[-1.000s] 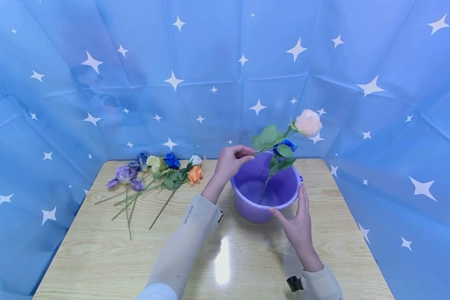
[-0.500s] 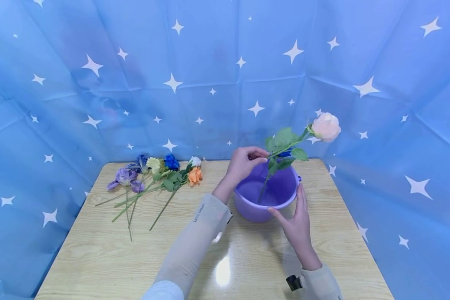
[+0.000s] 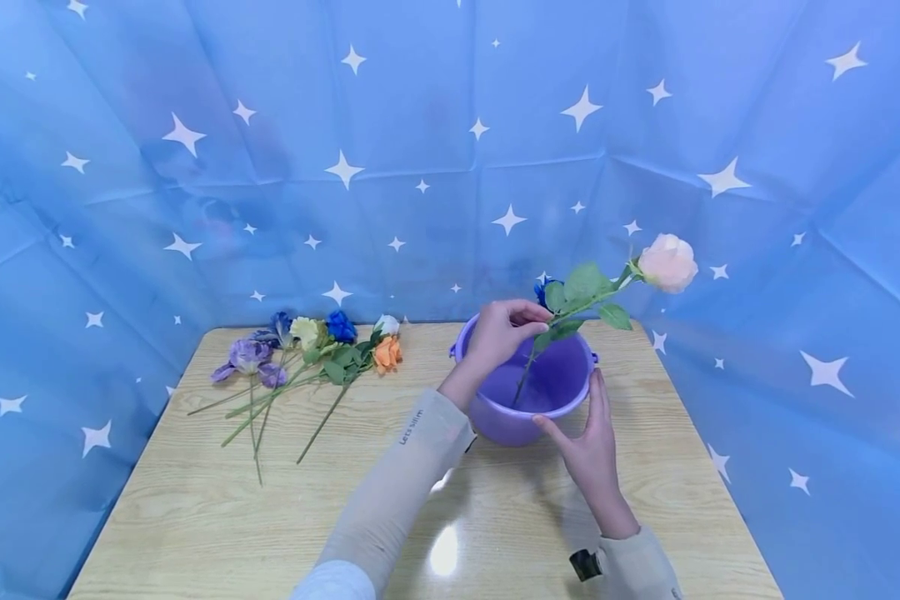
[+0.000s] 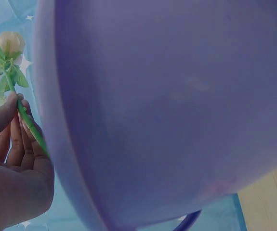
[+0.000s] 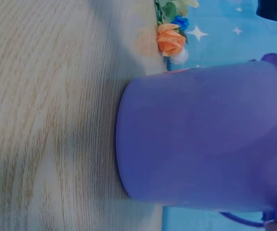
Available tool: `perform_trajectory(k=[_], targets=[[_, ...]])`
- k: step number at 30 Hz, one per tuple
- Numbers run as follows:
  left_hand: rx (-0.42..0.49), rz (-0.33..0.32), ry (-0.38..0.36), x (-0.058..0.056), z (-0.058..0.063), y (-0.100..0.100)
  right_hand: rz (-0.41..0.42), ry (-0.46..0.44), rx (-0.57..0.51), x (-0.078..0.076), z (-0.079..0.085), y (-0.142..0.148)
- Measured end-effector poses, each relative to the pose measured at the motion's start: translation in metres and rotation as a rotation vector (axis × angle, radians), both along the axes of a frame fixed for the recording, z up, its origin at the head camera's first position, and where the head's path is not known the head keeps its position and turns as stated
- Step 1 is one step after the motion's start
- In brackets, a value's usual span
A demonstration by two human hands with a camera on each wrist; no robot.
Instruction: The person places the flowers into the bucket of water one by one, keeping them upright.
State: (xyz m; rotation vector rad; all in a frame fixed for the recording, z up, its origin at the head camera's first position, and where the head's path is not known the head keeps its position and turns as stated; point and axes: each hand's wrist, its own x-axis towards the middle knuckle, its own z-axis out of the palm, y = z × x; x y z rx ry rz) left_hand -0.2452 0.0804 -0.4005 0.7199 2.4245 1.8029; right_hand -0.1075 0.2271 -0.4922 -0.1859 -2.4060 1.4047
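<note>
My left hand [image 3: 498, 333] reaches over the purple bucket [image 3: 506, 429] and pinches the green stem of a pale pink rose [image 3: 667, 262]. The rose leans to the upper right, its bloom beyond the bucket's right side. In the left wrist view, thumb and fingertips meet on the stem [image 4: 32, 129] beside the bucket's rim. My right hand [image 3: 596, 454] rests against the bucket's right front rim, thumb and straight fingers spread. A blue flower [image 3: 546, 292] shows at the back rim, partly behind the rose's leaves. A thin stem [image 3: 522, 385] slants down inside the bucket.
Several artificial flowers lie at the table's back left: a purple iris [image 3: 250, 356], a yellow-green bloom [image 3: 306, 332], a blue rose [image 3: 341, 326], an orange rose [image 3: 387, 354] and a white bloom [image 3: 387, 324]. A blue starred curtain [image 3: 420, 125] surrounds the wooden table [image 3: 270, 533].
My left hand has moved right over the bucket, carrying the pale pink rose right and slightly lower. The blue flower has shifted left at the back rim. My right hand stays at the rim.
</note>
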Motion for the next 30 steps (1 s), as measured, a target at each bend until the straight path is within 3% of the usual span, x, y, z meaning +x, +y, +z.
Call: perform_trajectory(k=[16,30], targets=[[-0.030,0.006,-0.030,0.004,-0.022,0.005,-0.005,-0.017,0.023,0.001,0.001,0.000],[-0.085,0.013,0.011,0.002,-0.039,0.006,-0.021,-0.001,0.023,0.000,-0.002,-0.001]])
